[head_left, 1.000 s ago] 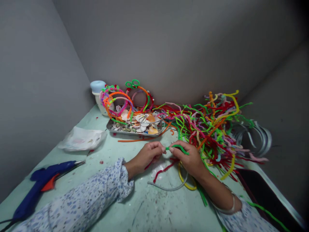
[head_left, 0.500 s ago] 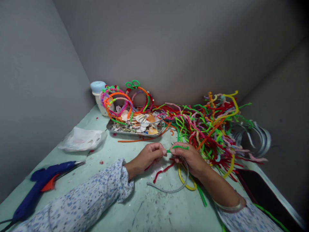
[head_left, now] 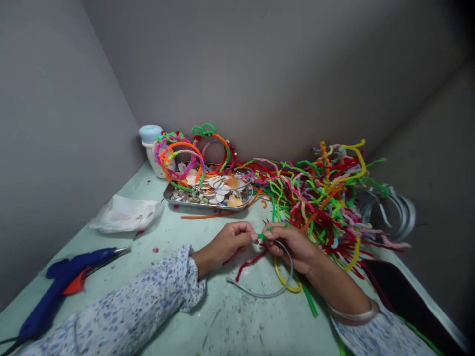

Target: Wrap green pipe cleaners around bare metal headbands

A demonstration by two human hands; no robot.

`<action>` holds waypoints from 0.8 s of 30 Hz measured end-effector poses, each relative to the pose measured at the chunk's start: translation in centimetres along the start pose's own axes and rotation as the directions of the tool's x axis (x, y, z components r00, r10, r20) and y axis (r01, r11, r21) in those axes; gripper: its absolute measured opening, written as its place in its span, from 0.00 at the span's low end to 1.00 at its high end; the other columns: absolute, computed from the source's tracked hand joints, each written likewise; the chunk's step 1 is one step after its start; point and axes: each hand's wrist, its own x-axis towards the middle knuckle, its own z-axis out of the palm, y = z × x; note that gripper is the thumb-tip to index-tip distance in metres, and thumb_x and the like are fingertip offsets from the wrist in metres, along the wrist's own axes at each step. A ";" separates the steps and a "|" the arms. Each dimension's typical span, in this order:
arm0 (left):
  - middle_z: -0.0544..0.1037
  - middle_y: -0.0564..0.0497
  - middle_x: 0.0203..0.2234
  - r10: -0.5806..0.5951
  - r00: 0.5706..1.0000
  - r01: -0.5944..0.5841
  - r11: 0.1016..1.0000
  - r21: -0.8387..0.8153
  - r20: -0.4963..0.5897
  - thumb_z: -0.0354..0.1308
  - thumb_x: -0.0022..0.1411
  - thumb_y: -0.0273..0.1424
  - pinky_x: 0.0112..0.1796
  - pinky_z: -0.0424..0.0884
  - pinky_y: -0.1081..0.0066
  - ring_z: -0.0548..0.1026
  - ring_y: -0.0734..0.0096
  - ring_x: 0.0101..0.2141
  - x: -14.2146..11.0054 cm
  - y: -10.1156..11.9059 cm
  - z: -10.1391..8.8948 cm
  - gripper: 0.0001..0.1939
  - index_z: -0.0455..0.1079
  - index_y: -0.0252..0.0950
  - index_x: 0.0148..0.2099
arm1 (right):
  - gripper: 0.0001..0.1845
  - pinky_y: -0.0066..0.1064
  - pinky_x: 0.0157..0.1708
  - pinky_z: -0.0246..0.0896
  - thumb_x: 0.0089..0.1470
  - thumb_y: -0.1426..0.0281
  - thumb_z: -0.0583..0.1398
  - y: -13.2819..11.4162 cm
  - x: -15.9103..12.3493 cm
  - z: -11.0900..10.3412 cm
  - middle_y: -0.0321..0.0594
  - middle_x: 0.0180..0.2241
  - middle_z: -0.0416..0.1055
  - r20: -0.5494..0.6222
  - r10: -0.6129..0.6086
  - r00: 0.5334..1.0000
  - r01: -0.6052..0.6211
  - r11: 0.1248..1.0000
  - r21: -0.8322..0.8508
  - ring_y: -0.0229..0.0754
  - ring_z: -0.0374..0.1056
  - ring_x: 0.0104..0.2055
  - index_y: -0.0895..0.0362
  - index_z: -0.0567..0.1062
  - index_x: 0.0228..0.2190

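Observation:
Over the middle of the table, my left hand [head_left: 233, 245] and my right hand [head_left: 295, 249] are close together, fingers pinched. Between the fingertips is a green pipe cleaner [head_left: 261, 236], its free end lying across my right thumb and fingers. A thin grey headband [head_left: 267, 296] curves down from my right hand toward the left; its upper end is hidden at the fingers, where the green seems wound on it. Below the hands lies a red pipe cleaner [head_left: 249, 264]. A yellow curved band [head_left: 296, 289] lies partly behind the right hand, beside a green strip [head_left: 309, 300].
A metal tray [head_left: 208, 205] of seashells stands at the back, with decorated headbands [head_left: 180, 144] on it. A tangled heap of pipe cleaners [head_left: 319, 193] fills the right. At left are a blue glue gun [head_left: 70, 277], a plastic bag [head_left: 126, 215] and a bottle [head_left: 151, 138].
Both hands have shifted slightly down. The green pipe cleaner's free end over my right hand sits differently, and the headband's curve has moved a little to the right.

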 end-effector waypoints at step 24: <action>0.59 0.60 0.15 0.072 0.991 -0.092 0.980 -0.177 -0.117 0.58 0.57 0.32 0.18 0.46 0.76 0.53 0.82 0.16 0.4 -0.3 -0.5 0.11 0.62 0.34 0.27 | 0.06 0.36 0.41 0.67 0.56 0.73 0.61 2.2 0.3 0.5 0.41 0.37 0.70 0.159 -0.881 0.445 0.545 0.125 -0.829 0.42 0.68 0.41 0.53 0.75 0.37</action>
